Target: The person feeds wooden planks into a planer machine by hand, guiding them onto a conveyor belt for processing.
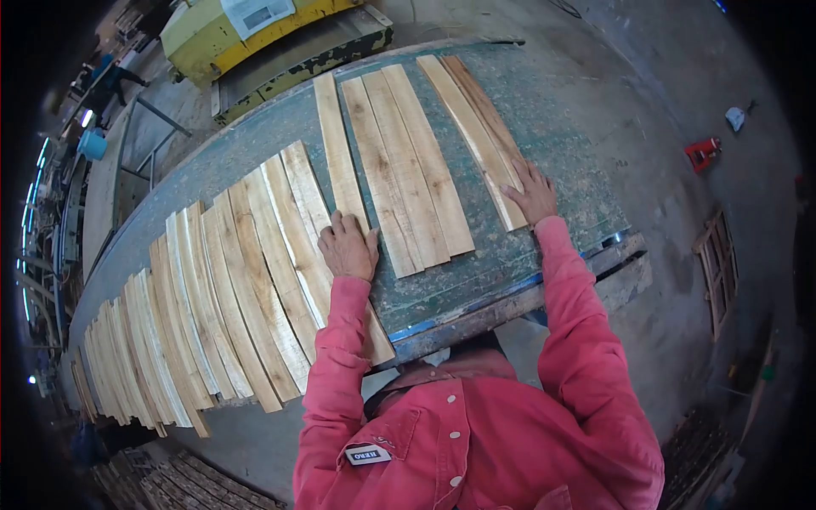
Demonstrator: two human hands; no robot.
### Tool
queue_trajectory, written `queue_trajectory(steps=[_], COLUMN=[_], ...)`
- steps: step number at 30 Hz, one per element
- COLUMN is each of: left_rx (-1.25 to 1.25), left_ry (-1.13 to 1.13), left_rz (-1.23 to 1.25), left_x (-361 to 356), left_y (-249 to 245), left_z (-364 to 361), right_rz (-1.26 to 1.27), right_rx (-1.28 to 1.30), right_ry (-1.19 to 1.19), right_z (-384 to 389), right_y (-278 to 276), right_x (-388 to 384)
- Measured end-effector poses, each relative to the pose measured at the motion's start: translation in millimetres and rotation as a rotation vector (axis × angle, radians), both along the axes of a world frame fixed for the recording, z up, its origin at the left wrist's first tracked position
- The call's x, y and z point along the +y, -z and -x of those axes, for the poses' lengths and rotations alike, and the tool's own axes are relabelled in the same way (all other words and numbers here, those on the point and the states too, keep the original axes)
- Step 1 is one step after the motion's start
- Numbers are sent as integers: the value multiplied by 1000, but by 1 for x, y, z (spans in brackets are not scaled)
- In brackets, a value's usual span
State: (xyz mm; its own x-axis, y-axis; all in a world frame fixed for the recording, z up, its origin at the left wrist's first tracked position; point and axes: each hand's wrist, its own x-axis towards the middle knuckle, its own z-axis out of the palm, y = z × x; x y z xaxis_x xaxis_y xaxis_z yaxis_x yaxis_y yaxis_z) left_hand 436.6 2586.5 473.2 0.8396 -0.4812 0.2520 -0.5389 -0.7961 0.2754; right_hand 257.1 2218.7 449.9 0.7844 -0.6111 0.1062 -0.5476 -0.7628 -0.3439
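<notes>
My left hand (348, 246) lies on the lower part of a narrow light wooden plank (338, 153), its fingers slightly bent and apart. Over at the right, my right hand (533, 194) rests with spread fingers across the near part of two boards lying side by side, a pale plank (466, 127) and a browner plank (486, 110). Between my hands, several planks (408, 170) lie edge to edge as one panel, apart from both hands. To the left of my left hand stretches a long row of planks (255, 297), uneven at their ends.
All the boards lie on a worn green table (578, 178) with a metal front edge. Behind it stands a yellow-green machine (200, 42). A red jack-like object (703, 155) and a wooden frame (718, 263) are on the floor at right. Stacked wood (191, 484) lies below left.
</notes>
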Motion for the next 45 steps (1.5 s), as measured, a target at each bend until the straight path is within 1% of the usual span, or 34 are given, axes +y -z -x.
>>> queue_trajectory(steps=[3,6,8,9,10,11,13,14,16,17,18,20,21,22,23,25,27,29,32,34,37,38,41,42,45], left_rx=[-75,32,57,69,45,116,261,571,585,588,518,302,202,66,18,-45,-101,-26,-47,-15,38,95,179,230,272], left_ry=[5,-118,-171,-191,-141,-135,-112,-73,-18,1,-107,-106,-103,-115,-212,-308,-351,-336,-397,-386,-473,-478,-416,-356,-215], left_rz=[-66,-111,-167,-201,-193,-94,107,520,587,620,295,217,176,37,-68,-87,-75,-73,54,109,37,50,-16,-58,-12], left_x=[0,-17,-29,-32,-28,-22,-11,-1,32,43,35,22,15,6,-5,-22,-40,-48,-63,-71,-67,-63,-38,-24,23], left_y=[1,-18,-19,-16,-17,-18,-37,-33,4,15,-18,-32,-31,-26,-19,-10,-5,3,7,9,3,-1,-16,-28,-56], left_z=[2,11,7,4,-2,-4,2,3,1,-1,7,21,28,29,28,25,32,48,72,82,97,102,123,130,167], right_rz=[-1,18,6,6,4,3,12,21,26,24,58,117,74,37,-1,-16,-53,-106,-179,-104,-16,-2,-74,-98,-150], right_rx=[-1,-31,-41,-50,-57,-63,-54,-48,-171,-232,-251,-257,-249,-245,-240,-246,-246,-261,-292,-287,-256,-238,-206,-203,-206], right_ry=[-9,-48,-48,-55,-59,-60,-65,-73,-80,-91,-62,1,6,10,12,10,-4,-20,-80,-130,-190,-207,-214,-221,-238], right_z=[9,13,18,18,18,18,20,19,23,19,14,18,19,18,16,10,10,4,-7,-18,-26,-23,-10,-5,20], right_y=[1,0,3,4,3,1,-7,-10,-4,-1,-1,-8,-8,-7,-7,-9,-12,-15,-18,-18,-21,-22,-25,-25,-29], right_x=[-11,-27,-30,-31,-28,-29,-26,-26,-32,-33,-33,-27,-26,-28,-28,-29,-28,-26,-12,9,19,22,40,50,84])
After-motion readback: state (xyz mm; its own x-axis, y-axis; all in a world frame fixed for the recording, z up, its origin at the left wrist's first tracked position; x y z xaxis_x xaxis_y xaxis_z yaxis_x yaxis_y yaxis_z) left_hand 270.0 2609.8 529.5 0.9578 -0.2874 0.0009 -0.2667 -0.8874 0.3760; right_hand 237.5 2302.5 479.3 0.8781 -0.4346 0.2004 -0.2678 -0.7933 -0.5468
